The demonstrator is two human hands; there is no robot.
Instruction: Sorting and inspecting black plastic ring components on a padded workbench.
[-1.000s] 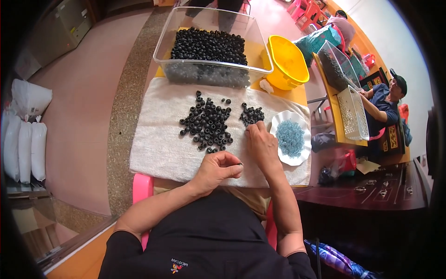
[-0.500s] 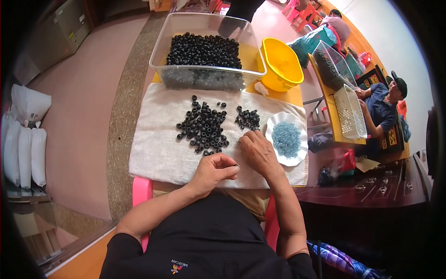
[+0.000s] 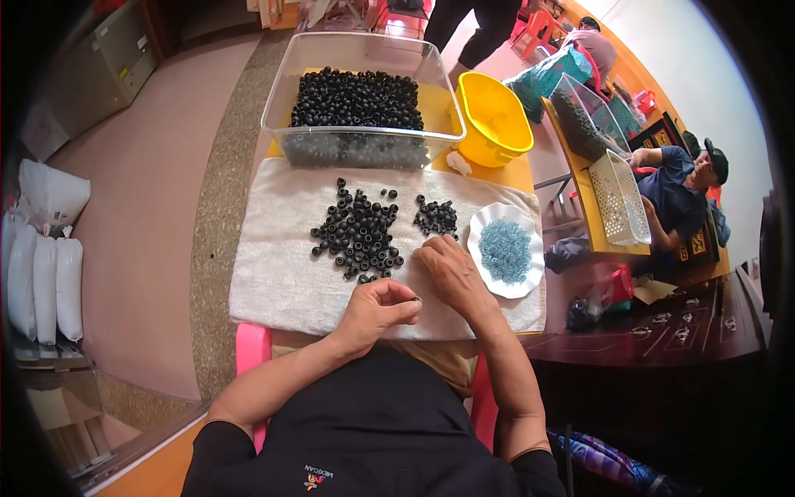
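Observation:
On the white cloth point(image 3: 273, 290), my left hand point(image 3: 373, 313) pinches a small black piece point(image 3: 416, 300) between thumb and forefinger. My right hand point(image 3: 451, 272) is bent with its fingers down on the cloth, just below a small heap of little black pieces point(image 3: 436, 217). Its fingertips are partly hidden, so whatever is in them does not show. Left of that heap lies a larger pile of round black pieces with holes point(image 3: 358, 232). Beside my right hand, a white scalloped plate point(image 3: 530, 277) holds many tiny clear bluish pieces point(image 3: 504, 250).
Beyond the cloth stands a clear plastic bin point(image 3: 364, 149) of black pieces, with a yellow tub point(image 3: 497, 120) to its right. A crumpled white scrap point(image 3: 458, 162) lies between tub and cloth. Another person point(image 3: 683, 186) sits at the right by a white perforated basket point(image 3: 619, 203).
My right hand has shifted slightly left, still near the small heap. My left hand keeps its pinch. The view has tilted a little, and a person's dark-clothed legs show more beyond the bin.

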